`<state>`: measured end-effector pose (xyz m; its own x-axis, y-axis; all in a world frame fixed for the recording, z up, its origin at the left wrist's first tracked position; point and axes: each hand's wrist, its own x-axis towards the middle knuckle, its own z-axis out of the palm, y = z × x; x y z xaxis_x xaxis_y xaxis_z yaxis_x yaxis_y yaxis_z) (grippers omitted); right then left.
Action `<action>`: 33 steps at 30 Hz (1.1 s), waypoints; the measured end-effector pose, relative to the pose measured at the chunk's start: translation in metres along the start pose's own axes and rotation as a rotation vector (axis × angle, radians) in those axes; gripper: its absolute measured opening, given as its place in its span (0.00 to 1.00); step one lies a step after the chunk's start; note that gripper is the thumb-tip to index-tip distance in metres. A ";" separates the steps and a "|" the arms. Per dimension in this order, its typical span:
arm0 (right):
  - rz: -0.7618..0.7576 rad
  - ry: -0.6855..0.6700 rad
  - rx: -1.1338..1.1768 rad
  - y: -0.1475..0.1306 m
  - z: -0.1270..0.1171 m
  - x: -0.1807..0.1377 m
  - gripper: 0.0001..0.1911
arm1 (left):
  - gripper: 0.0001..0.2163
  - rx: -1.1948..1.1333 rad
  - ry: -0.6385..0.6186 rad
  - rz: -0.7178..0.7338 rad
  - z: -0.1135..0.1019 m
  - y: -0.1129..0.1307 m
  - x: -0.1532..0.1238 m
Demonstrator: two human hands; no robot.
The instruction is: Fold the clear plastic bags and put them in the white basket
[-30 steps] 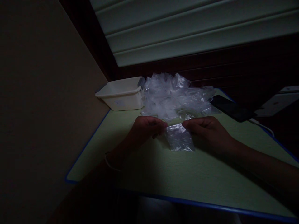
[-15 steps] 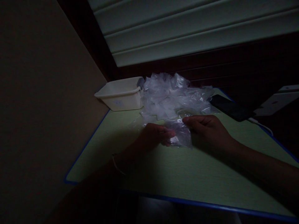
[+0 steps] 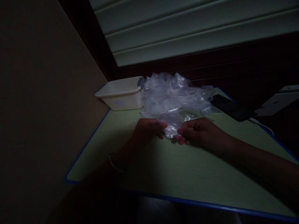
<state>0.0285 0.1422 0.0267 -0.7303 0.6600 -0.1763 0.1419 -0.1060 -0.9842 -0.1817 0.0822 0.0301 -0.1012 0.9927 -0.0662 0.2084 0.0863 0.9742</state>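
Note:
A clear plastic bag (image 3: 171,127) is stretched between my two hands, low over the table. My left hand (image 3: 148,129) pinches its left side between thumb and fingers. On the other side, my right hand (image 3: 193,132) grips the bag's right edge, fingertips curled beneath. Just beyond lies a heap of clear plastic bags (image 3: 165,95), crumpled and overlapping, and the held bag's far part overlaps the heap's near edge. Dim light hides whether the bag contains anything.
A whitish plastic bin (image 3: 126,101) stands left of the heap, near the wall. To the right lies a dark phone (image 3: 233,109) with a white cable (image 3: 261,124), beside a white box (image 3: 277,102). The pale green table (image 3: 187,174) has a blue edge.
My right hand has moved down and left to the bag's near right part. My left hand has shifted slightly left and up. The bag now points away from me.

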 end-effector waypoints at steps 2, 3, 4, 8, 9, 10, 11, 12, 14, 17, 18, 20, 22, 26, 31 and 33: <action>0.008 0.009 0.044 -0.001 0.000 0.000 0.15 | 0.13 -0.034 -0.003 0.012 0.001 0.001 0.000; 0.009 0.015 0.063 -0.001 0.000 0.000 0.16 | 0.12 -0.047 -0.006 0.012 0.002 0.002 -0.001; 0.009 0.021 0.075 -0.001 0.001 -0.001 0.17 | 0.12 -0.055 -0.007 0.009 0.003 0.002 -0.001; 0.018 0.021 0.039 0.000 0.008 -0.001 0.19 | 0.13 -0.018 -0.022 0.014 0.010 0.004 -0.005; 0.023 0.016 0.012 -0.001 0.009 -0.001 0.18 | 0.14 0.001 -0.028 0.025 0.012 0.005 -0.006; 0.026 0.006 -0.015 -0.001 0.011 -0.001 0.18 | 0.14 0.022 -0.032 0.034 0.012 0.005 -0.006; 0.027 -0.006 -0.039 -0.001 0.011 -0.002 0.18 | 0.15 0.042 -0.032 0.041 0.013 0.005 -0.007; 0.028 -0.022 -0.057 -0.001 0.011 -0.002 0.18 | 0.15 0.057 -0.027 0.045 0.013 0.006 -0.007; 0.030 -0.062 -0.074 -0.002 0.009 -0.002 0.16 | 0.15 0.070 -0.024 0.047 0.011 0.007 -0.008; 0.040 -0.150 -0.079 -0.002 0.004 -0.003 0.14 | 0.16 0.036 -0.025 0.042 0.008 0.009 -0.007; 0.034 -0.171 -0.075 -0.002 0.003 -0.003 0.14 | 0.16 0.017 -0.022 0.036 0.008 0.010 -0.007; 0.006 -0.172 -0.057 -0.003 0.002 -0.003 0.16 | 0.16 -0.016 -0.023 0.027 0.007 0.011 -0.007; -0.029 -0.127 -0.042 -0.004 0.001 -0.003 0.17 | 0.16 -0.026 -0.045 0.024 0.008 0.011 -0.008; -0.029 -0.111 -0.053 -0.005 0.002 -0.002 0.16 | 0.16 -0.005 -0.065 0.027 0.008 0.011 -0.008; -0.007 -0.107 -0.048 -0.003 0.001 -0.001 0.17 | 0.15 -0.008 -0.029 0.019 0.007 0.011 -0.007; -0.051 -0.032 -0.073 -0.001 0.000 -0.001 0.19 | 0.15 -0.012 -0.033 0.009 0.007 0.011 -0.007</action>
<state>0.0294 0.1419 0.0275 -0.7586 0.6390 -0.1277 0.1513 -0.0179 -0.9883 -0.1717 0.0767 0.0403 -0.0670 0.9957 -0.0640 0.1971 0.0761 0.9774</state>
